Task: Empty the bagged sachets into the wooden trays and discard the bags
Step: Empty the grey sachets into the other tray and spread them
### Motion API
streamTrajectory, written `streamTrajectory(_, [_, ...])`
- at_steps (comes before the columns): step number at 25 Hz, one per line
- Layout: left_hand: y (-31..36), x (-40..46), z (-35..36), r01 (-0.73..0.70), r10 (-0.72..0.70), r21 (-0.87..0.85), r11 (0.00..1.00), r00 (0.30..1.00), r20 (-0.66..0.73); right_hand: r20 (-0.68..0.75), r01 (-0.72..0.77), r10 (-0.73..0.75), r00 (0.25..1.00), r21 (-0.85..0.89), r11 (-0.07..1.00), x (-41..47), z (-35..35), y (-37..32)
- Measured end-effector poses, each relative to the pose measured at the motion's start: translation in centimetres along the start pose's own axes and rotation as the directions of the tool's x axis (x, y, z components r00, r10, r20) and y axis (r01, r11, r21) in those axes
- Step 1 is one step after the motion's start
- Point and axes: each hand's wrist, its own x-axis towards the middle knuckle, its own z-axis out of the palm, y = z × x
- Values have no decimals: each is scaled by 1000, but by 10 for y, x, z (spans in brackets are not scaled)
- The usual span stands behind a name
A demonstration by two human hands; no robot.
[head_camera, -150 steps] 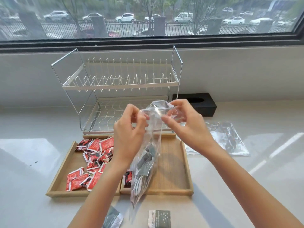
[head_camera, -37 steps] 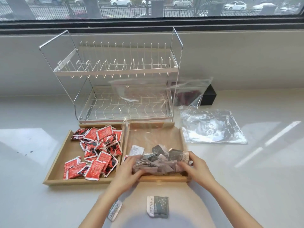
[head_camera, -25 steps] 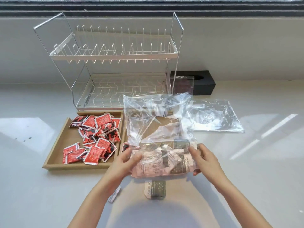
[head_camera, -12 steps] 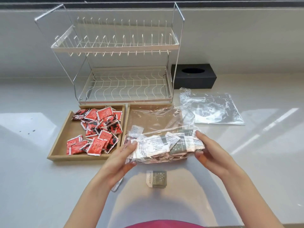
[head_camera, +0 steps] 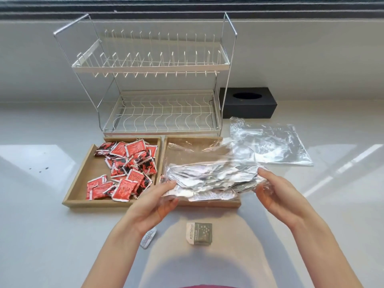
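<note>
My left hand [head_camera: 154, 201] and right hand [head_camera: 276, 196] each grip one end of the clear bag [head_camera: 209, 175] of sachets, fingers curled underneath, above the right wooden tray [head_camera: 207, 203]. The sachets inside blur behind glare.

A glossy white counter [head_camera: 41, 225] catches daylight below a pale wall [head_camera: 311, 59] and dark window frame [head_camera: 187, 9].
</note>
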Motion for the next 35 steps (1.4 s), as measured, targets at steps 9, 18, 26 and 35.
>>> streamTrajectory(9, [14, -7, 4, -101, 99, 24, 995, 993, 59, 42, 7, -10, 999, 77, 997, -2, 4, -10])
streamTrajectory(18, [33, -12, 7, -199, 160, 222, 955, 970, 181, 147, 67, -94, 985, 180, 981, -4, 4, -36])
streamTrajectory(26, [51, -14, 10, -341, 371, 531, 776, 927, 53, 124, 123, -140, 982, 138, 983, -2, 15, -43])
streamTrajectory(35, [82, -15, 25, -536, 554, 360, 764, 830, 60, 83, 250, -264, 961, 153, 956, -5, 38, -69])
